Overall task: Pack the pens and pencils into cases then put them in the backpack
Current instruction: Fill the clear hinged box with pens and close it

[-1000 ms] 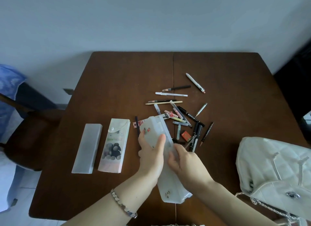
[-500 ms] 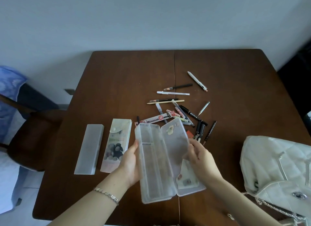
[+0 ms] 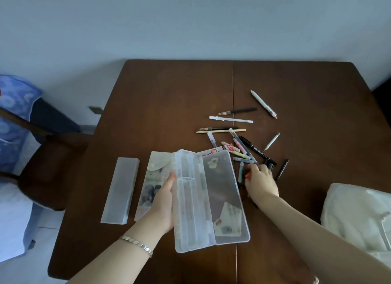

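A brown wooden table [image 3: 160, 106] is filling most of the view, with a seam running down its middle. At about 4 o'clock a white quilted backpack [image 3: 357, 214] is sitting at the table's right edge, partly cut off by the frame. At 9 o'clock, off the table, a dark wooden chair [image 3: 50, 169] is standing with blue cloth [image 3: 14, 114] draped behind it.

Near the centre a clear plastic case [image 3: 209, 199] is lying open like a book, its divided tray on the left and its flat lid on the right. The left hand [image 3: 163, 203] is gripping the tray's left edge, thumb along the rim, a bracelet [image 3: 137, 244] showing on the wrist. Just beside it, at 9 o'clock, a printed case with a snap flap [image 3: 152, 178] is lying partly under that hand, and further toward 9 o'clock a frosted case [image 3: 120, 190] is lying shut.

At about 1 o'clock from the open case, loose pens and pencils [image 3: 239, 142] are lying scattered, among them a white pen [image 3: 263, 103] farthest out and a black marker [image 3: 256, 150]. The right hand [image 3: 261, 183] is resting palm down at the near edge of this pile, fingers curling over a small red thing [image 3: 248, 175]; whether it is actually gripping it cannot be told.
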